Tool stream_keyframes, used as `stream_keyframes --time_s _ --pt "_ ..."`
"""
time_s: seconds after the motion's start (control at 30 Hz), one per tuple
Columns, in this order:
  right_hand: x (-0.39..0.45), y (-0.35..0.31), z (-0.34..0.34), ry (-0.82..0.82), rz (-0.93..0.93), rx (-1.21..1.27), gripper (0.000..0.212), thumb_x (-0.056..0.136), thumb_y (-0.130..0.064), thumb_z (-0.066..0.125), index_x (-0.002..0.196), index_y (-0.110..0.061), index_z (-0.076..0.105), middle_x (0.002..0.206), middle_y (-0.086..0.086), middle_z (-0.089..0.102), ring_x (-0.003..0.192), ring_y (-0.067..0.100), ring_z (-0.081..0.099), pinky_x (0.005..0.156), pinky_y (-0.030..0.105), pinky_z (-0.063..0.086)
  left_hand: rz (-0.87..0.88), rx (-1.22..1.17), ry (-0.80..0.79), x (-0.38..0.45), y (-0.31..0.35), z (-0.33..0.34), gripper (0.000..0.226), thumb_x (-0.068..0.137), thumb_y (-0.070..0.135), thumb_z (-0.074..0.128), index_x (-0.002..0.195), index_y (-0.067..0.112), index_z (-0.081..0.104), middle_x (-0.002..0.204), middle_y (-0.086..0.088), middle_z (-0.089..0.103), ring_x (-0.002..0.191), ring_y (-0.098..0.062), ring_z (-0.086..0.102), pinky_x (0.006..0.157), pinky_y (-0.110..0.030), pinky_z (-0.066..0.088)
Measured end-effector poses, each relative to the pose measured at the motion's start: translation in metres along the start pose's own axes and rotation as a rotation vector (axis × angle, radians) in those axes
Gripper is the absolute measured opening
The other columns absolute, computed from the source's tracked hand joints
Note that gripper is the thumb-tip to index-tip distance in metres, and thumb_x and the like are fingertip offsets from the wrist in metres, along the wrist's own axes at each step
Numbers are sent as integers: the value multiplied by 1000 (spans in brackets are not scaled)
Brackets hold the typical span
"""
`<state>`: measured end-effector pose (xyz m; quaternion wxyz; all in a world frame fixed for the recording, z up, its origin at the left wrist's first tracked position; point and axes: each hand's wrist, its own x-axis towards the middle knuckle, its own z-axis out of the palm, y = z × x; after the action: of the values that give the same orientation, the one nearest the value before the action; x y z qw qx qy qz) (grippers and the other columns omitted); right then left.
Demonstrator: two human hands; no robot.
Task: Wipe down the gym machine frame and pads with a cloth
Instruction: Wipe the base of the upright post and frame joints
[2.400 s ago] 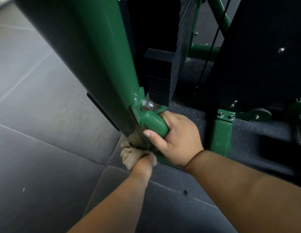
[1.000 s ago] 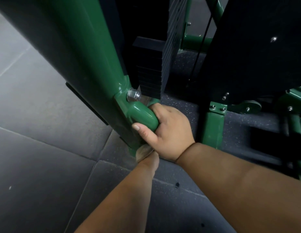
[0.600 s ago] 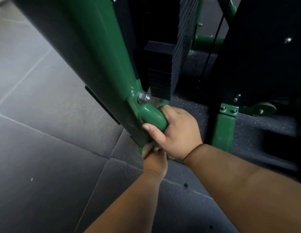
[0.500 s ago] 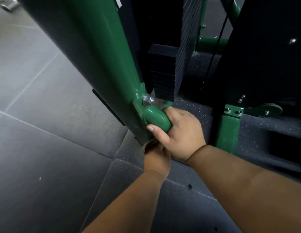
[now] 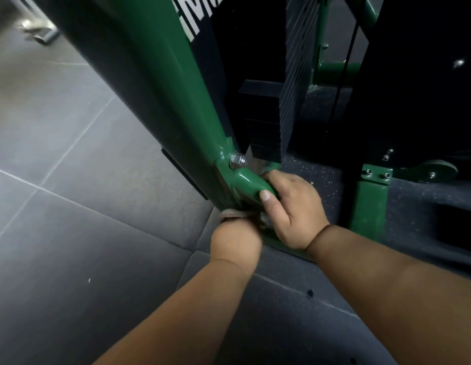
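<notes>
1. Big green post [image 5: 155, 96] of the gym machine leans down from top left to its foot, right in front of me. White letters [image 5: 200, 14] near the top, cut off by the pic edge.
2. Left of the post: dark floor tiles [image 5: 71, 233] w/ thin lines between them. Lots of open floor there.
3. Right of the post it's tight: black weight stack [image 5: 266, 119] sits close behind the post, then a black panel [image 5: 418, 88], a thin black cable [image 5: 347, 61] and a short green leg [image 5: 368, 206] w/ bolts.
4. Speckled black mat [image 5: 321, 175] lies under the machine, between the stack and the short leg.
5. My right hand [image 5: 289, 209] has its grip clamped on the short green bar [image 5: 247, 183] that sticks out at the post's foot. Thumb on top, fingers curled round the far side.
6. A shiny bolt [image 5: 237, 160] sits just above that bar.
7. My left hand [image 5: 235, 241] is low at the post's foot, just beside my right hand. Its grip is curled on the cloth [image 5: 230, 214].
8. Only a small tan bit of cloth shows, above my knuckles, pressed on the bottom edge of the post where it meets the floor.
9. Both arms reach in from the bottom of the pic.
</notes>
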<state>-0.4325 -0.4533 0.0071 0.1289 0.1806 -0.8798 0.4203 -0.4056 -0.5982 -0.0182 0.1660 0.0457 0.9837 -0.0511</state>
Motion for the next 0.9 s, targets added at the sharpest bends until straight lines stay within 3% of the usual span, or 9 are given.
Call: stream_keyframes --time_s 0.07,0.13,0.2,0.3,0.37,0.5,0.63,0.77,0.9 --pt "-1 2 -1 -4 22 13 43 101 -50 35 105 -14 59 85 2 60 79 27 55 67 38 35 11 37 108 -14 -4 -11 11 86 13 74 96 18 73 94 -7 73 80 -29 74 64 -34 57" --pt "-1 3 -1 -13 26 6 40 100 -48 36 104 -15 59 85 1 59 79 27 54 68 39 36 -6 43 132 -14 -11 1 29 53 10 92 70 19 70 66 -5 66 47 -27 64 41 -29 49" --pt "0 3 0 -27 26 -3 37 100 -46 37 102 -16 58 85 -1 58 80 28 54 70 40 39 -26 56 107 -8 -13 18 23 63 15 86 82 20 73 80 -6 71 64 -28 71 54 -32 57" --pt "1 2 0 -26 28 0 37 100 -45 36 101 -15 58 85 0 59 79 28 54 71 42 43 52 106 54 4 -5 24 30 96 22 53 123 22 67 128 -5 67 121 -31 61 102 -38 50" --pt "1 2 1 -25 34 5 37 100 -45 36 100 -15 57 84 0 59 78 28 54 72 44 44 157 188 44 11 9 11 37 104 24 45 139 22 57 144 -6 58 133 -30 54 107 -40 42" --pt "3 2 0 -42 47 -24 38 99 -46 37 97 -14 56 83 2 58 78 29 54 72 46 45 170 163 -55 16 29 -6 60 112 29 35 167 20 13 174 -4 16 159 -23 17 127 -41 18" --pt "0 -1 -1 -13 36 -30 37 99 -46 37 94 -13 55 81 2 56 75 28 52 70 45 43 126 112 -66 16 32 1 61 113 34 32 167 22 8 174 -4 12 160 -22 13 128 -43 13" --pt "1 -1 -1 -35 49 -14 40 98 -46 36 94 -12 58 82 3 58 78 28 53 71 45 44 89 70 74 -3 27 -7 43 109 28 40 151 20 47 155 -10 49 143 -31 46 117 -44 36" --pt "1 3 -4 -15 47 100 33 97 -40 38 97 -16 61 86 -1 60 83 25 56 74 42 44 -65 -323 100 -28 10 -8 35 97 30 56 131 23 60 126 -7 68 116 -36 64 94 -41 52"
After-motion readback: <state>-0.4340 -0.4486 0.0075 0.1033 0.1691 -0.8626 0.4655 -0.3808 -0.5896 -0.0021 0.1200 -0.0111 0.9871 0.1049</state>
